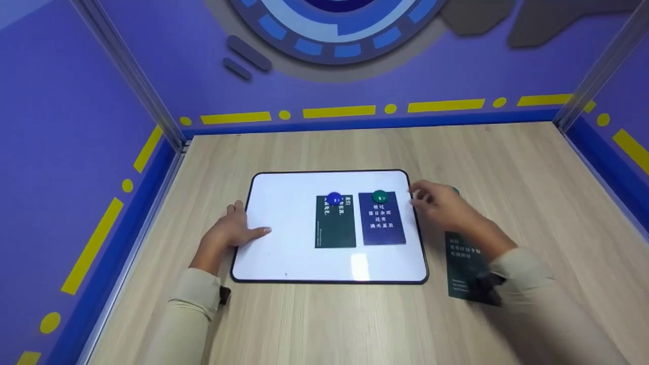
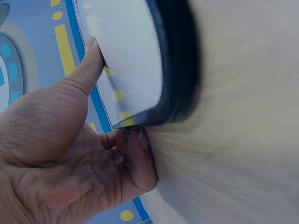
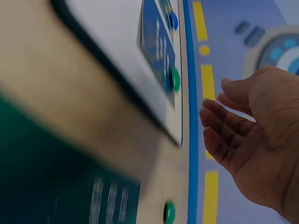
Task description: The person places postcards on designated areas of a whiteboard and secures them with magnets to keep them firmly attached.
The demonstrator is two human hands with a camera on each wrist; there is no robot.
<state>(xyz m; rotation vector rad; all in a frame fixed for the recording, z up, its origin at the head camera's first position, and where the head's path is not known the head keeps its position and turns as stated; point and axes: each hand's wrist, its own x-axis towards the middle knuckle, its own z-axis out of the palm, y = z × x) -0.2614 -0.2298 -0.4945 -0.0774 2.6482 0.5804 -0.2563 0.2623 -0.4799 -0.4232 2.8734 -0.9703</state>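
A whiteboard with a black rim lies on the table. My left hand holds its left edge, the thumb on the white face and the other fingers bent against the rim in the left wrist view. On the board, a dark green card sits under a blue round magnet, and a dark blue card under a green round magnet. Beside the board's right rim hovers my right hand, fingers loosely bent, nothing between them in the right wrist view.
Another dark green card lies on the wooden table right of the board, partly covered by my right forearm. Behind the right hand shows another green magnet. Purple panels with yellow marks enclose the table at the back and sides.
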